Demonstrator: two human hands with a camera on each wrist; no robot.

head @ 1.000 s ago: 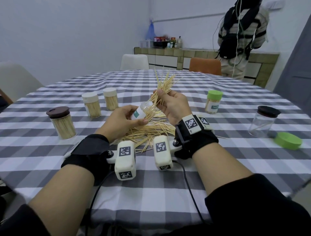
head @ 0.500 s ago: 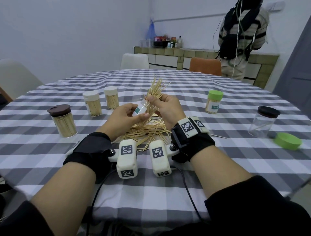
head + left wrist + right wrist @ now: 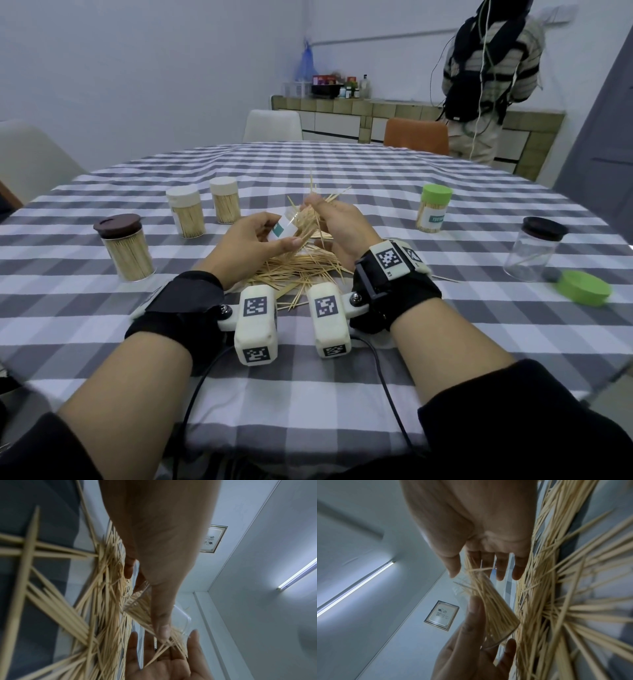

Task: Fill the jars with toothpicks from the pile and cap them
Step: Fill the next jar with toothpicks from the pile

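At frame centre, the right hand [image 3: 337,224] has pushed its pinched bundle [image 3: 317,212] deeper into the jar [image 3: 286,229] the left hand [image 3: 251,240] grips; filling is nearly done.

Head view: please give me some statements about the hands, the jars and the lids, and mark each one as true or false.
1. The left hand holds a small clear jar tilted. True.
2. The right hand is feeding a bundle of toothpicks into that jar. True.
3. The loose green lid lies left of the pile. False: it lies far to the right, beside the near-empty jar.
4. The near-empty jar has no lid. False: a dark lid sits on it.
5. The brown-lidded jar looks full. True.
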